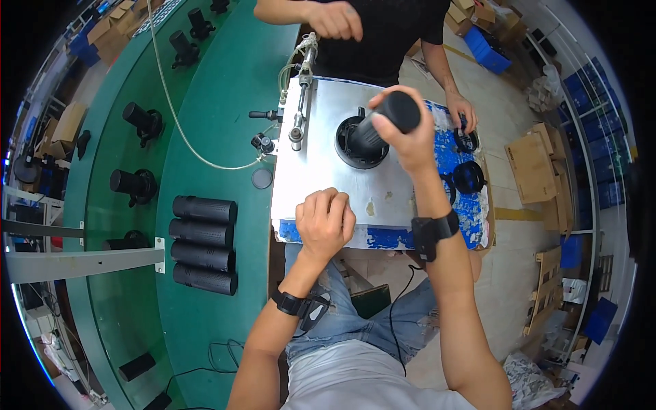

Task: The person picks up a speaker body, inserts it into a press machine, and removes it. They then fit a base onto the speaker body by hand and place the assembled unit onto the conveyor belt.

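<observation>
My right hand (418, 133) is wrapped round a black ribbed cylinder (372, 137), thumb and fingers about its upper end. The cylinder leans, and its lower end reaches the round black base (362, 160) on the metal plate (342, 188); whether it is seated there cannot be made out. At the plate's near edge rests my left hand (324, 222), its fingers curled into a loose fist with nothing showing in them. Across the plate, a co-worker's one hand (335, 20) hovers near the air cylinder, while the other hand (462, 113) touches a black ring part (466, 140).
A metal air cylinder (303, 96) with hoses stands along the plate's left side. Several black cylinders (203, 234) lie in a row on the green bench (225, 137). Another black ring part (469, 178) sits at the right on chipped blue paint. A clear hose (179, 119) crosses the bench.
</observation>
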